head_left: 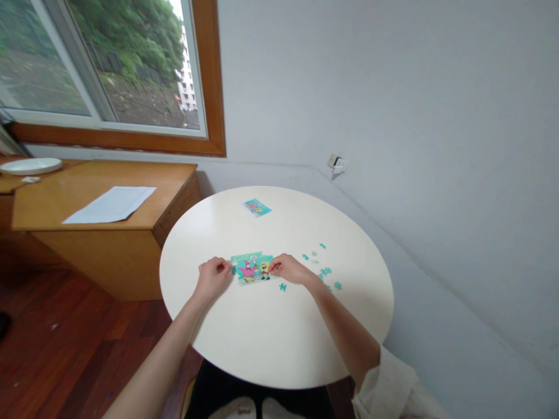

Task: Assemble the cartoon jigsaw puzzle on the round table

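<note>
A small, partly assembled cartoon jigsaw puzzle (252, 266) lies near the middle of a round white table (271, 337). My left hand (212, 276) rests at the puzzle's left edge, fingers curled and pinched at that edge. My right hand (289, 269) sits at the right edge, fingers pinched together on the puzzle there. Several loose teal puzzle pieces (325, 271) lie scattered just right of my right hand, and one piece (283, 286) lies below it. A small reference picture card (257, 206) lies at the table's far side.
A wooden desk (105, 233) stands to the left, with a sheet of white paper (111, 203) and a white plate (30, 166) on it. A window sits above the desk. A wall socket (336, 163) is on the grey wall behind the table. The floor is dark wood.
</note>
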{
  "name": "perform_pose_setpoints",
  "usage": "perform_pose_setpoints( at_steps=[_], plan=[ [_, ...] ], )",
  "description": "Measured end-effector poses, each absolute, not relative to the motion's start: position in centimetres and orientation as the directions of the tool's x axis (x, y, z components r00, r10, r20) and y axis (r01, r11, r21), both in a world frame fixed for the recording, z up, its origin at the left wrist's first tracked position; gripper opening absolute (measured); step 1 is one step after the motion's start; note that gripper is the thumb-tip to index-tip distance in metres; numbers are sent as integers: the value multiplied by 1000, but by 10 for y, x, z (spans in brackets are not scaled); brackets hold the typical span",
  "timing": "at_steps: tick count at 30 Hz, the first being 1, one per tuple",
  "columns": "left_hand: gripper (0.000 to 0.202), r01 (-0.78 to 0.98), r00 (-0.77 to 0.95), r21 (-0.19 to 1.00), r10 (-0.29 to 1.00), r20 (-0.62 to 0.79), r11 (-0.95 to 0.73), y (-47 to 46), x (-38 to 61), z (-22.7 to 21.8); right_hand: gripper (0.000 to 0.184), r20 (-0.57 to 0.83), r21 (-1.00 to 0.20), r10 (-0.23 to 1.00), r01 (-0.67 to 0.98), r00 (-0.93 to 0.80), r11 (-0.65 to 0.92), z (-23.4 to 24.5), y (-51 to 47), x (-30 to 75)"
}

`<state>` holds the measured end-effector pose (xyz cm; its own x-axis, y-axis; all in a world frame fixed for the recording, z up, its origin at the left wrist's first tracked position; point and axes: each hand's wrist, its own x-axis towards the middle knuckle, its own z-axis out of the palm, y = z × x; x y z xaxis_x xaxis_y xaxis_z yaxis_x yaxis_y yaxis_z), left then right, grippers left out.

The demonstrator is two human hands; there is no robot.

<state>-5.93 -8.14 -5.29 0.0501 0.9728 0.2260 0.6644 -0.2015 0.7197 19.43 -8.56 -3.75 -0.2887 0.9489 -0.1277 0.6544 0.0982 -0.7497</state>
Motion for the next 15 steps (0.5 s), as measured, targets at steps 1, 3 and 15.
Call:
perform_pose_setpoints(
  at_steps=[1,3,15],
  plan=[
    [23,666,50,719,974,223,-198,-81,-59,-53,15,-123,-745,952,659,-282,100,-38,-86,194],
    [23,668,52,718,975,218,-196,-80,-60,-54,15,-117,-738,955,668,-273,101,-39,-86,193],
    [24,677,53,709,974,221,-198,-82,-59,-53,10,-87,-688,979,722,-187,76,-32,-96,186]
  ],
)
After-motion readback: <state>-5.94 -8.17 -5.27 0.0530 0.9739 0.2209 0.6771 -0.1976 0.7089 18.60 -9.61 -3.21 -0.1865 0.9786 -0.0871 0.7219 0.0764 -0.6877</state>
